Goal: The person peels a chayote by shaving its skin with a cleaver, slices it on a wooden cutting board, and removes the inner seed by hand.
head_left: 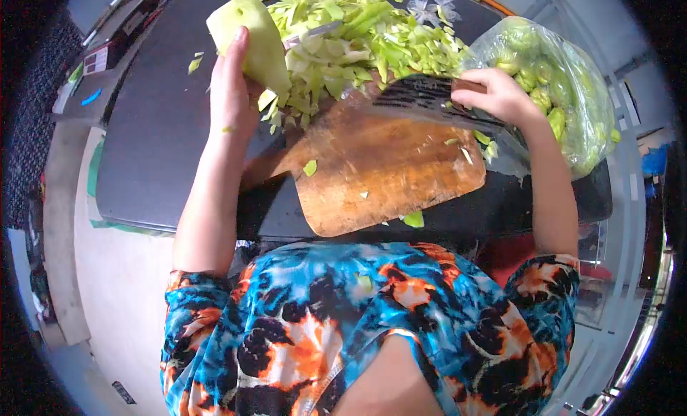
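My left hand [234, 90] is closed round a large, smooth, pale green vegetable [254, 40], lifted at the upper left of the head view. The vegetable looks peeled, but its exact kind is unclear. At the right, the fingers of my right hand [494, 95] are wrapped round the end of a broad, dark-bladed knife [418, 93], its blade reaching left over the far edge of a wooden cutting board [390, 176]. Behind the blade lies a big heap of light green cut pieces [365, 40]. A few scraps rest on the board.
A clear plastic bag [587, 94] full of green vegetables stands at the right, close to my right forearm. Beneath everything is a dark table [157, 130], its near edge by my body. Crumpled clear plastic [433, 12] lies behind the heap.
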`<action>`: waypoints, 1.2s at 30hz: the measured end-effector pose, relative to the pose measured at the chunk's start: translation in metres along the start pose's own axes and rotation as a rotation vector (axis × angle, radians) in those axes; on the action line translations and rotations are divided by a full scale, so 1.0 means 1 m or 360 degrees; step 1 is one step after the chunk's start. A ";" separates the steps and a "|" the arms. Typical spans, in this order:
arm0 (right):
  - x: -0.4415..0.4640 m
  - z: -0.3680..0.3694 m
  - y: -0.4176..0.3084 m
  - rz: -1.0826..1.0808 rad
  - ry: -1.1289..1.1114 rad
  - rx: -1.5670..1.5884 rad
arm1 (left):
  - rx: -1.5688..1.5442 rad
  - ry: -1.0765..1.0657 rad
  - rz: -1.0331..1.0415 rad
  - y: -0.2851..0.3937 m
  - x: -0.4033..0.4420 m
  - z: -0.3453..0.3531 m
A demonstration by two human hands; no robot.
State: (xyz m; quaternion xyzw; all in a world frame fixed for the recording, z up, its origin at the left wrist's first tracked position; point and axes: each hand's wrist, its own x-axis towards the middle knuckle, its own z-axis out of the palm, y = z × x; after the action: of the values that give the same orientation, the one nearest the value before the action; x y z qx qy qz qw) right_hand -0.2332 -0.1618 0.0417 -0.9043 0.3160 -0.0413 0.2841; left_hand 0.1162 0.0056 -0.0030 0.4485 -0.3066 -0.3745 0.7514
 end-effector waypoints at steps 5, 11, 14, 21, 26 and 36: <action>0.025 -0.004 0.028 -0.0057 0.0571 -0.0276 | 0.0139 -0.0216 -0.0050 -0.003 -0.010 0.012; -0.006 -0.004 -0.006 0.0055 0.1072 -0.0582 | 0.1267 -0.0346 0.0821 0.002 -0.030 0.030; -0.030 -0.008 -0.031 0.0165 0.0847 -0.0519 | 0.1802 -0.0730 0.1107 0.004 -0.040 0.046; -0.060 0.008 -0.058 0.0017 0.0868 0.0024 | 0.2031 -0.0931 0.1030 -0.012 -0.061 0.058; -0.071 0.017 -0.079 0.0044 0.0804 0.0175 | 0.1484 -0.0916 0.1175 -0.025 -0.061 0.061; -0.073 0.019 -0.066 0.0065 0.0876 0.0318 | 0.0546 -0.0551 0.0294 -0.034 -0.053 0.063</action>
State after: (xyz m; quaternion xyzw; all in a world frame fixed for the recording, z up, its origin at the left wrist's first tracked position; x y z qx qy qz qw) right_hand -0.2501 -0.0674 0.0696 -0.8200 0.3938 -0.3103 0.2762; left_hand 0.0280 0.0114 -0.0147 0.4687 -0.5294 -0.3180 0.6316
